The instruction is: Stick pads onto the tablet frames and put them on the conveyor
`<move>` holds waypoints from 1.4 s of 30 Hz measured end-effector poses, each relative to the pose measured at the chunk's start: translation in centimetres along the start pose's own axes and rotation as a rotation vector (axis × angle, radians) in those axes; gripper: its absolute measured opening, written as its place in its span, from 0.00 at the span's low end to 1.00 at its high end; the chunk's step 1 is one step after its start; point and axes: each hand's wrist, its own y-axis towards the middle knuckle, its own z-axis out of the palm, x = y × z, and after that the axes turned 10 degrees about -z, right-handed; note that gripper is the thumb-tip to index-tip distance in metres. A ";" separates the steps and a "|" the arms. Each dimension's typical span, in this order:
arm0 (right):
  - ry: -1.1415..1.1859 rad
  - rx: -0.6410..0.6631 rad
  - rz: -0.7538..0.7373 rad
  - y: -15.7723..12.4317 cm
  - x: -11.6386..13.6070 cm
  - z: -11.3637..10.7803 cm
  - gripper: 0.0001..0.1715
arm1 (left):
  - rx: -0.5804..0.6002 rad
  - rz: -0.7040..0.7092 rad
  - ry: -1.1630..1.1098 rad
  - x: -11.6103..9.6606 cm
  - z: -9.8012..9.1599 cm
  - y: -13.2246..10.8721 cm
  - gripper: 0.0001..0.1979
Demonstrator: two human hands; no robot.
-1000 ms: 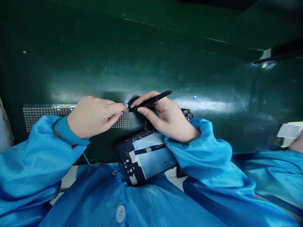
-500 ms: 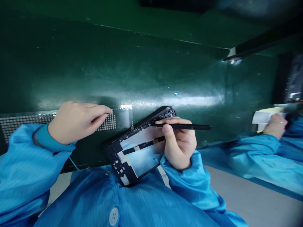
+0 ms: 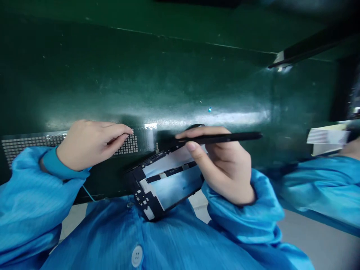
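My right hand [image 3: 225, 165] grips a pair of black tweezers [image 3: 233, 137], held like a pen with the tips pointing left. The tips are over the upper edge of an opened tablet-like device [image 3: 171, 193], a black frame with silvery panels and small parts. It leans tilted between the table edge and my front. My left hand [image 3: 95, 144], wearing a blue wrist strap [image 3: 63, 165], has thumb and forefinger pinched at a clear sheet with rows of small grey square pads [image 3: 30, 142]. The hand covers the middle of this sheet.
A small blue bit [image 3: 209, 109] lies on the green table [image 3: 157, 75]. Far right, a co-worker's blue sleeve [image 3: 323, 183] and hand are beside white striped sheets [image 3: 327, 136]. A dark bar [image 3: 309, 47] crosses the upper right.
My right hand and the tweezers have moved right and slightly up, and look larger. My left hand stays at the sheet. The co-worker's hand has shifted right, partly out of view.
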 end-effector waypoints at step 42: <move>-0.176 -0.296 0.067 -5.1 -1.5 1.6 0.06 | 0.003 -0.049 -0.037 0.0 -0.2 -0.2 0.25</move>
